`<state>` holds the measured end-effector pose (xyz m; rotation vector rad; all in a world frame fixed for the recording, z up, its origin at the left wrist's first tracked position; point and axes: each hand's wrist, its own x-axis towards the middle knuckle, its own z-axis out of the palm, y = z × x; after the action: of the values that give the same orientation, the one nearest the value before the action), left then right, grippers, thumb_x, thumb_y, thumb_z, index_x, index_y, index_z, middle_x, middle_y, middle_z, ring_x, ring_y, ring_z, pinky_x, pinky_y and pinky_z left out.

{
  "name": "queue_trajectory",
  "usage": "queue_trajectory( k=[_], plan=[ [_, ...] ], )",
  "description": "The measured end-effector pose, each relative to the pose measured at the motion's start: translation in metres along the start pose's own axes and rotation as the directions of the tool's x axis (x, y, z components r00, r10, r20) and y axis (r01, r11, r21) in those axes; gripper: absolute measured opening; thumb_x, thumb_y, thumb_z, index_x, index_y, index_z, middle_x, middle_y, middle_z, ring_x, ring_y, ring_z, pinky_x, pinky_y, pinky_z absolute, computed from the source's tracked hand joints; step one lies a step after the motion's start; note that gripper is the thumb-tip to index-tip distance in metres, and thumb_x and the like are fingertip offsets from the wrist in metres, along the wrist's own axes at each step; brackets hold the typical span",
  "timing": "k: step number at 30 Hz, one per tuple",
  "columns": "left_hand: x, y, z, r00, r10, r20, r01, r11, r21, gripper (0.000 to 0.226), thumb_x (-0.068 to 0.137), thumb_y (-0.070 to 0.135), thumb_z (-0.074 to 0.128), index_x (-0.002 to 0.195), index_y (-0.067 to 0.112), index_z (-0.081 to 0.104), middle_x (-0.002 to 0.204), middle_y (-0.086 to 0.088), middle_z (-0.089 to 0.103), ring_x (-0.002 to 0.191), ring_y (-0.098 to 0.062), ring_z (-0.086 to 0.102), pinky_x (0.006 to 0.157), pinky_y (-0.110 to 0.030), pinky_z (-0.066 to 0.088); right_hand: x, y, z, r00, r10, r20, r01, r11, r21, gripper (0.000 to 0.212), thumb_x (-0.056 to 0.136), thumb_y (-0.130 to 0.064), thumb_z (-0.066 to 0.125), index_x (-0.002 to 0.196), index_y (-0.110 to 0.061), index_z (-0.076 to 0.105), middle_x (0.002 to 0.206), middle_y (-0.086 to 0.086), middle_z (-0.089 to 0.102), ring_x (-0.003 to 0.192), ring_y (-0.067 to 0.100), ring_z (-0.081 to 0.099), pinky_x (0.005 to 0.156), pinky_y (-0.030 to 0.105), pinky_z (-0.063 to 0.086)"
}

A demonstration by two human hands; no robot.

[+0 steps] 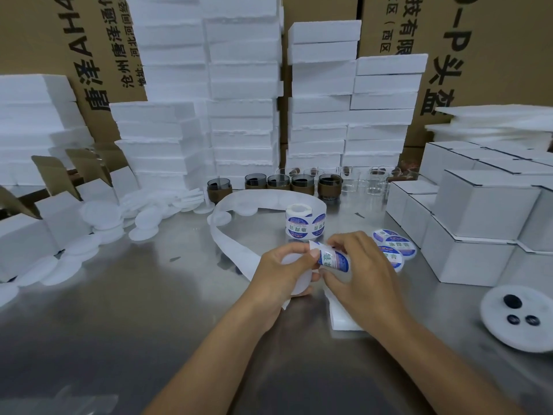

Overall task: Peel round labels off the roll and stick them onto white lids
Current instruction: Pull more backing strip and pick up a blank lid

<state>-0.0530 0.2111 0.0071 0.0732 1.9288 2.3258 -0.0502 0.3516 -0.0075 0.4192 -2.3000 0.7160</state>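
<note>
Blue-printed label [334, 259] pinched in my right grip [359, 280], left grip [278, 277] curled round a bare white lid [299, 281], centre frame; few labelled lids [394, 239] done mid-right, big plain heap [101, 218] at frame left to go.

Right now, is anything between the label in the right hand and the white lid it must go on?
Nothing visible. The right hand pinches the curled label right beside the white lid that the left hand grips. The backing strip runs below the hands, not between them.
</note>
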Motion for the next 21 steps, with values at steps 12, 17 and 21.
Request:
queue_trajectory(
  k=[12,17,21],
  plan=[
    [-0.0002,0.0003,0.0002,1.0,0.015,-0.015,-0.015,1.0,-0.025,0.008,0.088,0.02,0.064,0.083,0.015,0.066,0.074,0.001,0.07,0.065,-0.01,0.065,0.061,-0.022,0.054,0.0004,0.0036,0.0016,0.997,-0.042,-0.068,0.037,0.996,-0.076,0.025,0.073,-0.012,0.077,0.097,-0.01,0.072,0.095,0.008,0.071,0.097,0.027,0.063,0.085,0.034,0.041],
    [0.0011,0.0015,-0.0003,1.0,-0.001,-0.005,0.001,1.0,-0.014,0.016,0.088,0.02,0.064,0.073,0.016,0.066,0.069,0.0,0.068,0.063,-0.013,0.064,0.063,-0.025,0.054,0.0011,0.0025,0.0003,0.995,-0.065,-0.078,0.058,0.995,-0.084,0.021,0.069,-0.01,0.08,0.087,-0.012,0.071,0.085,0.003,0.069,0.091,0.026,0.062,0.079,0.033,0.04],
    [0.0019,0.0013,0.0004,1.0,0.007,-0.02,-0.006,0.999,0.035,0.014,0.087,0.021,0.066,0.073,0.018,0.066,0.079,-0.004,0.069,0.068,-0.014,0.066,0.064,-0.024,0.055,0.0019,0.0035,-0.0001,0.997,-0.058,-0.048,0.054,0.995,-0.087,0.022,0.066,-0.012,0.082,0.082,-0.015,0.067,0.082,-0.002,0.067,0.082,0.022,0.061,0.073,0.031,0.04]
  ],
)
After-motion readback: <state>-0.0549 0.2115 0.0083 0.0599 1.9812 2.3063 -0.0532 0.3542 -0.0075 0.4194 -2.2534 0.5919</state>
